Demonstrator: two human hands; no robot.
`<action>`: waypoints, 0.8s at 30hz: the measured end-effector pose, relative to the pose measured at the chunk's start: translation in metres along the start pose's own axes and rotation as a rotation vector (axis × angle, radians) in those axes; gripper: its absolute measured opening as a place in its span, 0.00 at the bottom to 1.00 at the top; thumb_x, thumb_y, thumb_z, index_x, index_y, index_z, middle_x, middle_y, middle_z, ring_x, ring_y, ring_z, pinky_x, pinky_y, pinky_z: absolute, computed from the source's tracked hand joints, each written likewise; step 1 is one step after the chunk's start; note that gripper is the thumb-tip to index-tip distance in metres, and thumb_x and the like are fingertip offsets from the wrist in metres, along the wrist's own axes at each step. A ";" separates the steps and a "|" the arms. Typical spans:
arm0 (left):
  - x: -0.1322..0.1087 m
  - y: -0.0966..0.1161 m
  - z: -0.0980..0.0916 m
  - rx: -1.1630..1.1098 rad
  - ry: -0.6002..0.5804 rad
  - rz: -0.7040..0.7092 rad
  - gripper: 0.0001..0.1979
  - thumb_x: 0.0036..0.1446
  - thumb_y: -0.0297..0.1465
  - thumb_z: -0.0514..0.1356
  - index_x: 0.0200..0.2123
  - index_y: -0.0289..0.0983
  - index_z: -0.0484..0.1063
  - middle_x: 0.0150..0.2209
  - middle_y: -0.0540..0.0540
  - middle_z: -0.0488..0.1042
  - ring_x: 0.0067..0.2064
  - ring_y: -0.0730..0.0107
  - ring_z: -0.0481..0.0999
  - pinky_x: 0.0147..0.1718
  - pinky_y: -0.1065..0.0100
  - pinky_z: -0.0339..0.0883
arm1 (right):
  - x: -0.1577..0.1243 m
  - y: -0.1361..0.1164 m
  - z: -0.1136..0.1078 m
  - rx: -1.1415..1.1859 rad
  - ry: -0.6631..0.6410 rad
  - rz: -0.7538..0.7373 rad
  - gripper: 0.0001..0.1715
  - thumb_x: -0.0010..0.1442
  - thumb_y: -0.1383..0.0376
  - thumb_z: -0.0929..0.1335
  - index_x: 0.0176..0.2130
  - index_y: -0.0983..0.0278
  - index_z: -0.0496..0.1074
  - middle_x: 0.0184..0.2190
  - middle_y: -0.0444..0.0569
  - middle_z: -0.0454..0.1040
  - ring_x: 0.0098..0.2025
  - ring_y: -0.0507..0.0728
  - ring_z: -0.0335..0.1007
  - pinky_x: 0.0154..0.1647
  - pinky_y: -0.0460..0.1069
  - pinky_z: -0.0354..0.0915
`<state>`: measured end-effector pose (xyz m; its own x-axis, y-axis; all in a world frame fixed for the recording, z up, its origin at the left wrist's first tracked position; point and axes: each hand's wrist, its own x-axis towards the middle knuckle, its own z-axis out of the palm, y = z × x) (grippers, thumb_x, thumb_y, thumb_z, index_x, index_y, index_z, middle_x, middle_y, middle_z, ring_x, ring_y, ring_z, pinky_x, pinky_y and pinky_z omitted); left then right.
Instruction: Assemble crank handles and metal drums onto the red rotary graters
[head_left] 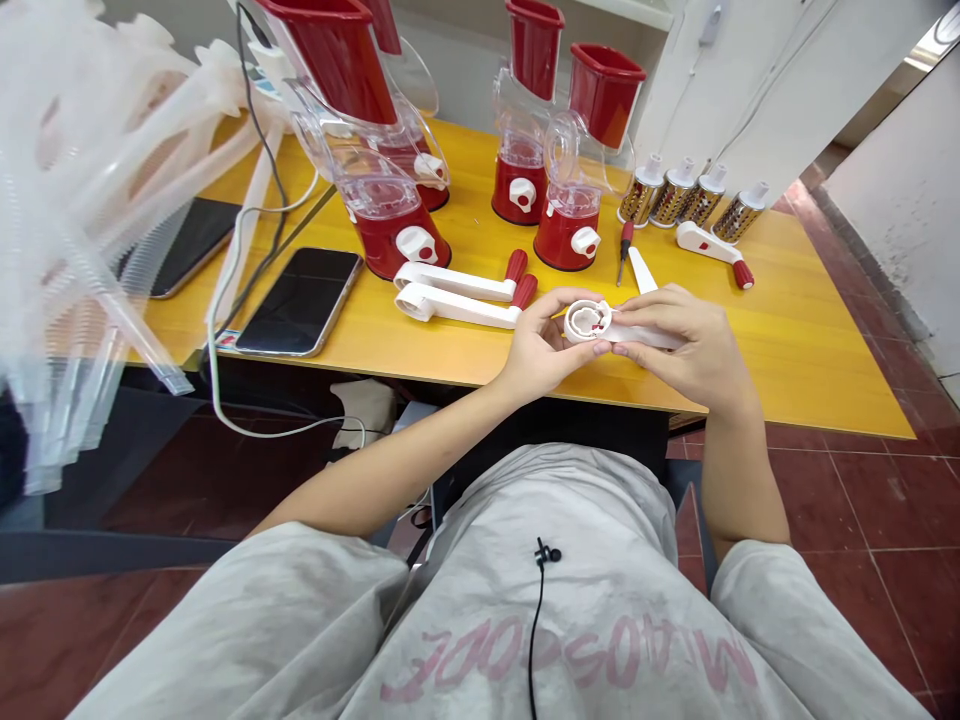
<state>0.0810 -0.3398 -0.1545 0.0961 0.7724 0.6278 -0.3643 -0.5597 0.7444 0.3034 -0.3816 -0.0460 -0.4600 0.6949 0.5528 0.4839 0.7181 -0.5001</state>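
My left hand (541,345) and my right hand (686,345) both grip one white plastic crank handle (592,322) just above the front of the yellow table (810,340). The left fingers pinch its round hub, where a small red part shows inside. My right hand wraps the flat arm of the handle. Two more white crank handles with red knobs (465,290) lie side by side just left of my hands. A red-handled screwdriver (624,245) and a loose white piece (641,268) lie right behind them.
Three red-and-clear rotary graters (390,200) stand at the back of the table. Several metal drum blades (682,195) and another crank handle (712,245) lie at the right rear. Two phones (300,300) and cables rest on the left. A blurred stack of clear plastic parts (82,230) fills the left.
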 end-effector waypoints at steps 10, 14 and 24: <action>0.000 0.002 -0.002 0.035 -0.012 -0.014 0.38 0.51 0.53 0.87 0.57 0.40 0.83 0.51 0.43 0.86 0.49 0.62 0.88 0.48 0.66 0.81 | 0.000 0.008 -0.001 -0.019 -0.033 -0.046 0.14 0.75 0.49 0.80 0.54 0.50 0.92 0.53 0.52 0.92 0.55 0.67 0.86 0.61 0.67 0.81; 0.001 0.003 -0.001 0.028 -0.018 0.028 0.36 0.54 0.52 0.87 0.56 0.40 0.82 0.50 0.44 0.86 0.49 0.63 0.89 0.49 0.66 0.82 | 0.000 0.011 0.000 -0.034 -0.018 -0.117 0.11 0.76 0.53 0.80 0.54 0.49 0.93 0.53 0.50 0.92 0.52 0.66 0.86 0.59 0.67 0.80; 0.001 0.003 -0.002 0.007 -0.046 0.014 0.33 0.54 0.50 0.87 0.53 0.40 0.81 0.47 0.45 0.85 0.46 0.65 0.87 0.48 0.65 0.81 | 0.000 0.017 0.001 -0.045 -0.026 -0.157 0.11 0.77 0.53 0.78 0.54 0.48 0.93 0.53 0.49 0.92 0.50 0.65 0.85 0.54 0.66 0.80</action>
<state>0.0786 -0.3404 -0.1523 0.1340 0.7500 0.6477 -0.3594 -0.5723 0.7371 0.3107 -0.3695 -0.0555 -0.5512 0.5751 0.6045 0.4369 0.8162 -0.3781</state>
